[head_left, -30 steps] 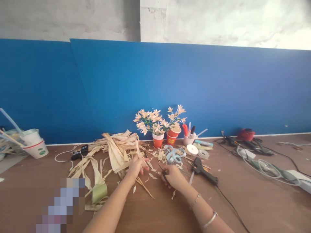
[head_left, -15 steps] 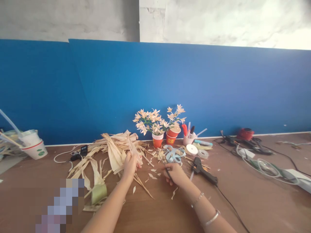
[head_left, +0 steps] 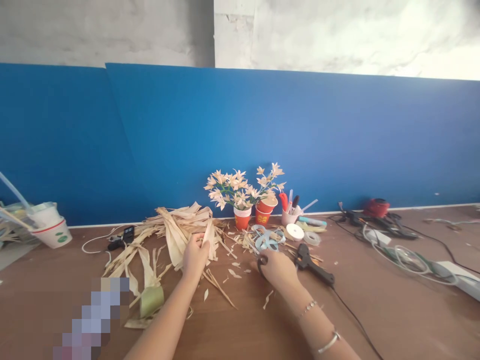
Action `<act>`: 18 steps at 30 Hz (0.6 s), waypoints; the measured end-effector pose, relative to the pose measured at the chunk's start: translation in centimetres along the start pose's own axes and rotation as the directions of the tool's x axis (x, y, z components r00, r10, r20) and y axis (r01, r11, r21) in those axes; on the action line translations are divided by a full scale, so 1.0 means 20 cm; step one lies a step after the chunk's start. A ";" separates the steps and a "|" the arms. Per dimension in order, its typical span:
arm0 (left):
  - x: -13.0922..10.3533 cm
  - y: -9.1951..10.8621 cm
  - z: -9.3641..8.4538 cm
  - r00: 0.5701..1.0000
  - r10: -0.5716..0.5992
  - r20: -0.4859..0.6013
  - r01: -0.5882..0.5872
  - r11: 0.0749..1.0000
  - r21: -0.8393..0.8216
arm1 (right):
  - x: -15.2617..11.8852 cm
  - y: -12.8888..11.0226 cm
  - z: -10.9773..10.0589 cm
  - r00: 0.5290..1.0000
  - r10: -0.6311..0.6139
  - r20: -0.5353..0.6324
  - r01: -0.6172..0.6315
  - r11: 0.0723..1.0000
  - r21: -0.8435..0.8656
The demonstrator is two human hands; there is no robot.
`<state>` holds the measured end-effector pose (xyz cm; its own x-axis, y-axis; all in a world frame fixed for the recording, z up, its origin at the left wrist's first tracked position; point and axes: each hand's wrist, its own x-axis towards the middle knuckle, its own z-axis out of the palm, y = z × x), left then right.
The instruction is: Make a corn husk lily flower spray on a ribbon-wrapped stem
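My left hand [head_left: 195,256] pinches a pale strip of dried corn husk [head_left: 208,233] upright between thumb and fingers. Behind it lies a heap of dried husks [head_left: 173,235]. My right hand [head_left: 276,267] is closed around black-handled scissors [head_left: 261,262]; a dark handle loop shows at the fingers, while the blades are hard to make out. Between the hands, small cut husk petals [head_left: 234,274] lie scattered on the brown table [head_left: 240,330]. Beyond them, pale husk flowers [head_left: 232,188] on green stems stand in a red paper cup [head_left: 242,219].
A black glue gun [head_left: 314,266] with a trailing cord lies right of my right hand. Blue ribbon [head_left: 268,239], a white roll [head_left: 294,231] and a pen cup [head_left: 289,216] stand near the flowers. A green roll [head_left: 151,301] is front left; cables [head_left: 410,260] sprawl far right.
My left hand has shifted slightly left and turned the husk strip more upright. My right hand has turned, so the scissors' handle loop shows where the dark blade-like part showed before.
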<state>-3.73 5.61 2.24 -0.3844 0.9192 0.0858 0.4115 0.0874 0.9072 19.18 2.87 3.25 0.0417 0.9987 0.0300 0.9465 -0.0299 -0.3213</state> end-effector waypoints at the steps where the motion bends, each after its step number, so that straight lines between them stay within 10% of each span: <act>1: 0.01 0.00 -0.02 1.000 0.000 0.008 0.000 0.994 0.111 | -0.01 0.00 -0.01 1.000 0.001 0.018 0.000 1.000 -0.031; 6: 0.00 0.03 -0.11 0.996 -0.042 0.083 -0.001 0.888 0.460 | -0.01 0.01 0.00 0.998 -0.060 0.011 0.061 0.993 -0.100; 10: -0.05 0.08 -0.11 0.958 0.281 0.047 -0.239 0.703 0.669 | 0.03 0.03 0.03 0.995 0.014 0.098 -0.013 1.000 -0.010; 13: -0.12 0.10 -0.05 0.851 0.469 0.237 -0.513 0.648 0.563 | 0.06 0.06 0.06 0.991 0.021 0.133 -0.034 0.995 0.096; 18: -0.22 0.06 0.05 0.731 0.449 0.514 -0.651 0.683 0.331 | 0.09 0.14 0.11 0.976 -0.064 0.210 -0.020 0.927 0.375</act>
<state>-0.62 2.05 2.56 0.3280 0.9087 0.2583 0.8046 -0.4120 0.4276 21.15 4.65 0.41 -0.0869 0.9850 -0.1490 0.7564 -0.0321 -0.6533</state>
